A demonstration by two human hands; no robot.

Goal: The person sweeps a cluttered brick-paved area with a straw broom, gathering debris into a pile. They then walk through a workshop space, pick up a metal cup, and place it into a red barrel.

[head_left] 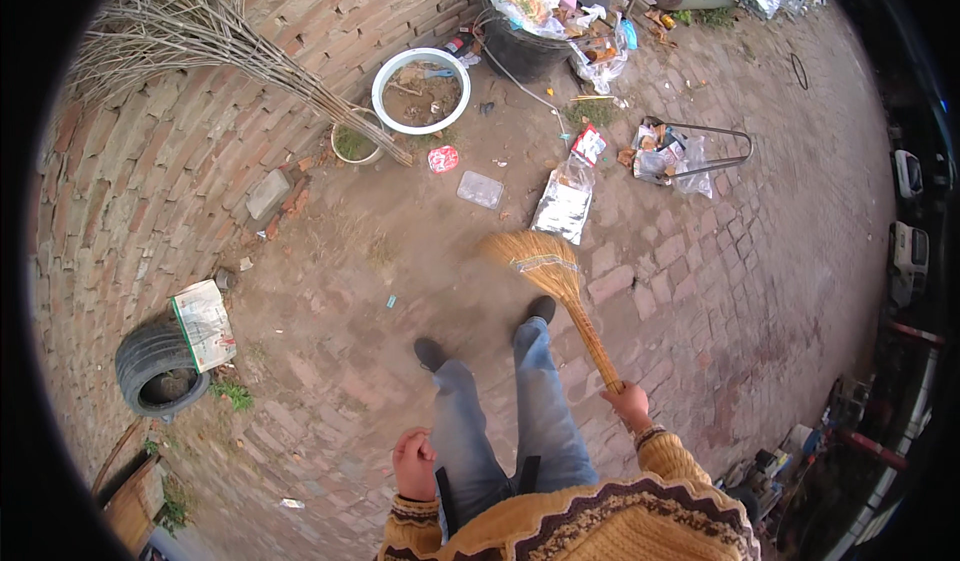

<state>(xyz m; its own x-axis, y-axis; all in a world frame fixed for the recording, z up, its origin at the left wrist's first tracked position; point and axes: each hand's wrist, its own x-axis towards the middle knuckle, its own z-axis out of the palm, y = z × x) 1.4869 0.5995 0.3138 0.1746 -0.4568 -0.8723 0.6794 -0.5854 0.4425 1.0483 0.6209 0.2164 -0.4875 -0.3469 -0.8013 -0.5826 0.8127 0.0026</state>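
My right hand (629,407) is wrapped round the handle of a straw broom (552,267), out in front of my right side. The broom's fanned bristles point away from me and to the left, close to the ground just beyond my feet; their tips are smeared. Right by the bristles lies a silvery foil package (565,208). My left hand (414,462) hangs beside my left leg, fingers curled in, with nothing visible in it. A small green-blue scrap (391,302) rests on the dusty bricks ahead of my left shoe.
Along the brick wall stand a white-rimmed basin (465,101) of dirt, a bundle of twigs (290,71) and a tyre (150,361). An overfull black bucket (525,53) is at the back. A long-handled dustpan (735,129) with litter lies at right. A clear plastic lid (480,190) lies ahead.
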